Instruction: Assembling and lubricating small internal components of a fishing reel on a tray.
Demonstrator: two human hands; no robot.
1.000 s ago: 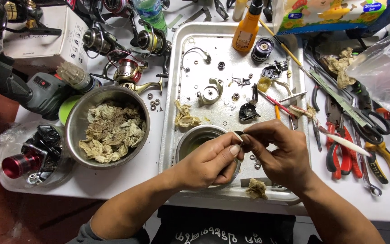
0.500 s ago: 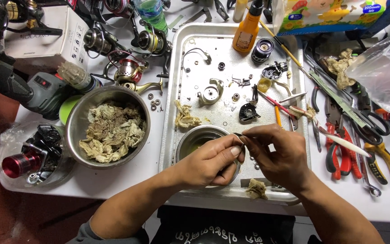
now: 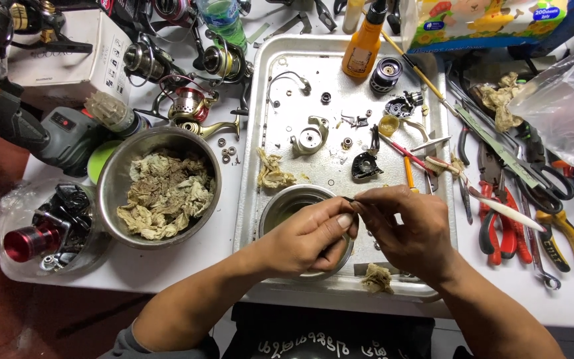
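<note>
My left hand [image 3: 303, 238] and my right hand [image 3: 406, 229] meet fingertip to fingertip over a small steel bowl [image 3: 280, 207] at the near end of a metal tray [image 3: 260, 166]. Both pinch one tiny dark part [image 3: 352, 199] between thumb and fingers; the part is too small to make out. On the tray beyond lie a silver reel body piece [image 3: 310, 136], a black reel part [image 3: 365, 166], small washers and a crumpled wipe [image 3: 272, 171]. An orange bottle [image 3: 363, 45] stands at the tray's far end.
A large steel bowl [image 3: 159, 186] of dirty wipes sits left of the tray. Fishing reels [image 3: 187, 106], a white box [image 3: 61, 50] and a power tool [image 3: 48, 133] crowd the far left. Pliers and cutters [image 3: 533, 219], a plastic bag [image 3: 566, 106] and a tissue box [image 3: 493, 16] are right.
Both hands stay together over the small bowl; the fingers have shifted slightly around the tiny part. Nothing else has moved.
</note>
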